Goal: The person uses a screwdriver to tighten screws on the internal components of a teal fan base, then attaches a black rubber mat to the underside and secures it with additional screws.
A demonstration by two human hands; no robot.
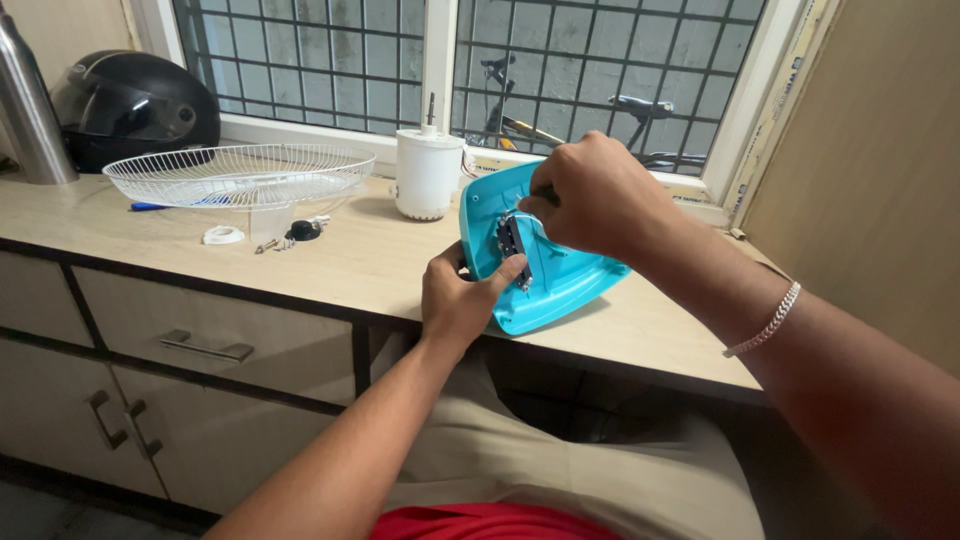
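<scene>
While the left hand clamps the tilted blue base, the right hand pinches shut over its black part.

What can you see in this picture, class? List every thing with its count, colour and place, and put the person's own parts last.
Base shell: one, turquoise, tilted on the counter edge, held by both hands.
Switch block: one, dark, on the shell's inner face.
Motor housing: one, white, on the counter by the window.
Wire grille: one, white, on the counter, left.
Helmet: one, black, far left on the sill.
Steel bottle: one, silver, left edge.
Small parts: a few, white and black, under the grille.
Counter: one, beige, drawers below.
Bracelet: one, silver, right wrist.
Left hand: grips the shell's lower edge.
Right hand: closed over the shell's top, at the block.
</scene>
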